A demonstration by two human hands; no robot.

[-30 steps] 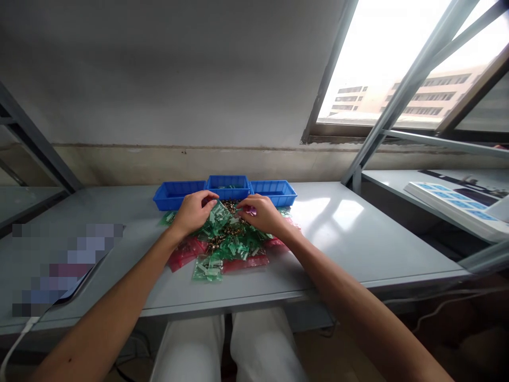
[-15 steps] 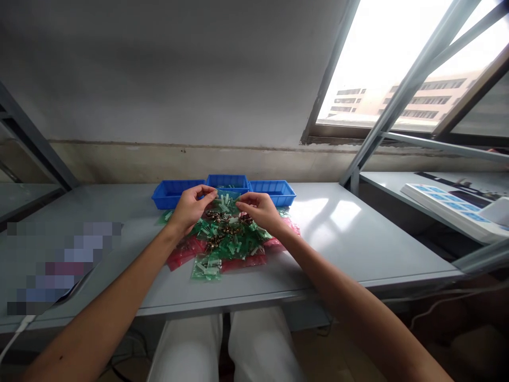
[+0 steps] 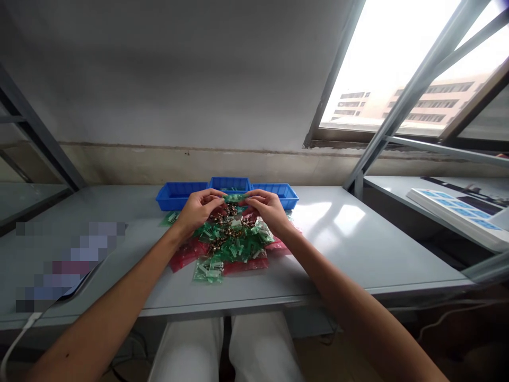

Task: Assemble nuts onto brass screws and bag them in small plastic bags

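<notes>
Between my two hands is a small green plastic bag point(image 3: 235, 198) with pale pieces in it, held in front of the middle blue bin point(image 3: 229, 183). My left hand point(image 3: 200, 211) pinches its left end with thumb and fingers. At the right end my right hand point(image 3: 267, 209) grips it the same way. Beneath them lies a pile of green bags point(image 3: 234, 248) with white pieces, mixed with loose brass-coloured metal parts point(image 3: 233, 227). Red plastic bags point(image 3: 245, 265) stick out under the pile. One green bag point(image 3: 208, 270) lies at its front edge.
A left blue bin point(image 3: 178, 197) and a right blue bin point(image 3: 284, 197) flank the middle one along the wall. A blurred-out flat device point(image 3: 75, 265) with a white cable point(image 3: 18, 337) lies at left. Metal frame posts point(image 3: 360, 175) rise at the desk's sides. A white-and-blue tray point(image 3: 457, 212) sits on the right.
The green bag has gone from hanging flat and upright to a narrow, folded-looking strip between my hands. Both hands have shifted slightly, and the view has moved a little.
</notes>
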